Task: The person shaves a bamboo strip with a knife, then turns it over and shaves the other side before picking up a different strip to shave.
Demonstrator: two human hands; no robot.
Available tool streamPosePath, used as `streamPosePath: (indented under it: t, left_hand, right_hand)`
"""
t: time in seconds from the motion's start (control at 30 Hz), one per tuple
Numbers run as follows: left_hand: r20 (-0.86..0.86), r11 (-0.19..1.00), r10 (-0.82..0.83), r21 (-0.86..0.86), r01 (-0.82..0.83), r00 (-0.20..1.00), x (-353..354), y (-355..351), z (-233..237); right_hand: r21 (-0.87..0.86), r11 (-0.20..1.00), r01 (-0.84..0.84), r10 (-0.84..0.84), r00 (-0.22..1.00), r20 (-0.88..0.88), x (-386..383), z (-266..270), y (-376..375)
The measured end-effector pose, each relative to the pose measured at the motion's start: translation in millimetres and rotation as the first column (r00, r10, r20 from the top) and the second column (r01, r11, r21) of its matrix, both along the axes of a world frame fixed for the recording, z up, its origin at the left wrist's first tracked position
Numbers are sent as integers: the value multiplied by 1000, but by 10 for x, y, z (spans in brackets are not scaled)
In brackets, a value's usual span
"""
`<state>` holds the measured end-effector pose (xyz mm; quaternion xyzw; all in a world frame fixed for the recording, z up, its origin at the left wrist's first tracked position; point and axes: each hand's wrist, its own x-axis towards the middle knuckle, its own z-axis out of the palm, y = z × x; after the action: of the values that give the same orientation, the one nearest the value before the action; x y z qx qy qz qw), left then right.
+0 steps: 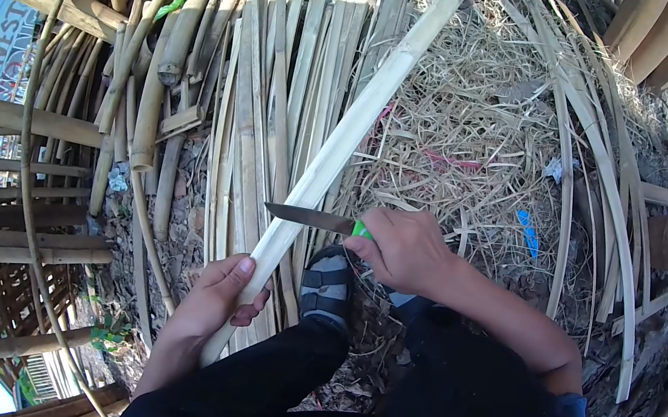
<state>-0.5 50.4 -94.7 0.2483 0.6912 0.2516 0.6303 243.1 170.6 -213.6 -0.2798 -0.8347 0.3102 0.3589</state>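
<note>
A long pale bamboo strip (pixel 357 124) slants from my lap up to the top of the view. Near its lower end my left hand (pixel 220 296) is wrapped around it, thumb on top. In my right hand (pixel 405 247) is a knife (pixel 310 218) with a green handle, the fingers closed around it. Its dark blade lies across the strip a little above my left hand, tip pointing left. Under the strip, many split bamboo slats (pixel 258 107) are laid side by side on the ground.
Thin bamboo shavings (pixel 470 134) heap on the ground ahead, with a blue scrap (pixel 528 232) among them. Long curved strips (pixel 612 184) lean at the right. Bamboo poles (pixel 22 118) form a fence at the left. My sandalled foot (pixel 328 287) is beside the slats.
</note>
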Motion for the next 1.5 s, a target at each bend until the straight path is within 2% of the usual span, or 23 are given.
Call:
streamPosePath:
  t: [0.1,0.17,0.3,0.37,0.5,0.6,0.67,0.8,0.9,0.97,1.2,1.27,1.37,1.5]
  left_hand:
    - [6,999,-45,-8,45,999,102,50,21]
    - [-52,998,-63,-14,62,997,139,55,20]
    - [-53,995,-98,6,99,994,118,34,10]
    - [-50,996,-93,0,93,994,106,24,21]
    - [-94,997,-72,-37,68,993,118,1,15]
    - [-41,995,-68,-70,65,997,39,-2,-32]
    - [-26,996,-65,-59,63,998,15,-6,-45]
    - [-8,995,-87,-43,87,996,49,-12,-11]
    - [-17,993,-102,-61,101,995,46,-20,-3]
    - [-38,992,-108,-71,105,993,69,-14,-1]
    - [-47,989,-123,-94,118,991,113,7,42]
    - [-44,990,-117,-88,113,992,95,2,51]
    - [-35,991,-112,-82,109,993,100,3,51]
    - [9,991,-115,-67,116,993,106,7,60]
  right_hand:
    - [86,996,-36,36,999,-4,-293,-32,-131]
    - [158,987,-1,-7,999,49,-349,11,-146]
    - [192,981,12,-31,995,96,-290,-35,-81]
    - [190,972,137,-164,977,133,-276,-68,-16]
    - [194,974,115,-133,987,86,-168,-264,143]
    - [109,990,94,-102,993,65,-170,-256,21]
    - [143,988,-51,47,998,29,-219,-200,-145]
    - [151,989,-1,2,1000,-7,-324,-217,-188]
    - [240,971,-6,-7,999,52,-289,-223,-123]
    - [379,925,14,-39,997,59,-278,-287,-60]
    - [495,868,49,-83,995,47,-218,-383,30]
    - [562,821,98,-146,988,42,-169,-400,94]
    - [592,803,70,-169,979,113,-89,-412,131]
    - [657,749,84,-192,977,94,-35,-371,230]
